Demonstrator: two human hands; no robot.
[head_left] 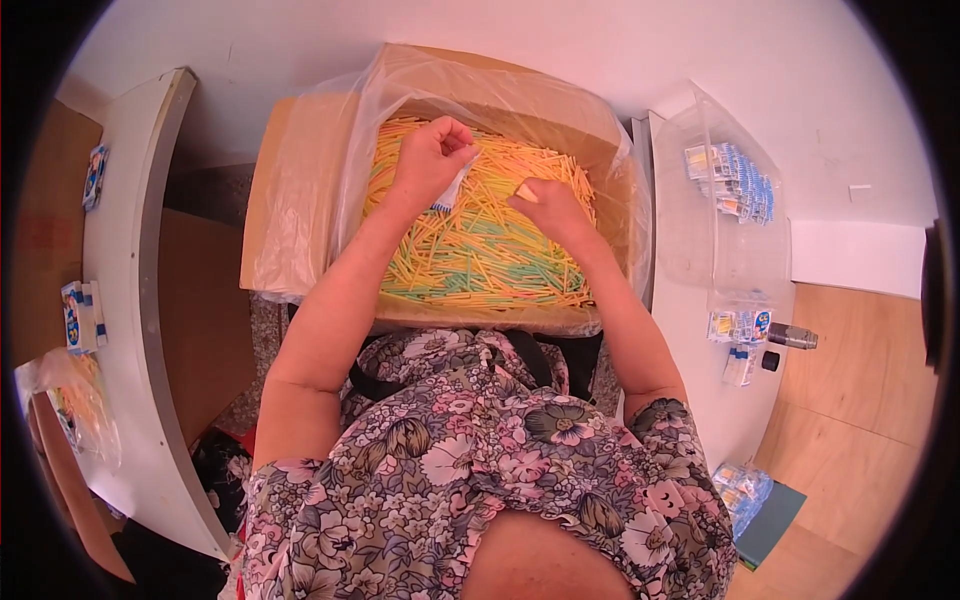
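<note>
Over the plastic-lined brown cardboard box (445, 64) of thin pastel sticks (480, 245), the left hand (434, 163) pinches a small white-and-blue packet (456, 187), likely light, limp and best edge-held, while the right hand (556, 210) curls, its grip unclear.

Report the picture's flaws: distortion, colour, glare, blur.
Head view: black corners, and the left table's edge bows with the fisheye; head view: a pinkish cast tints the wall; head view: pale sheen on the plastic liner; head view: the left hand and right hand show no strong motion blur, though the right fingertips' detail is too small to tell.
</note>
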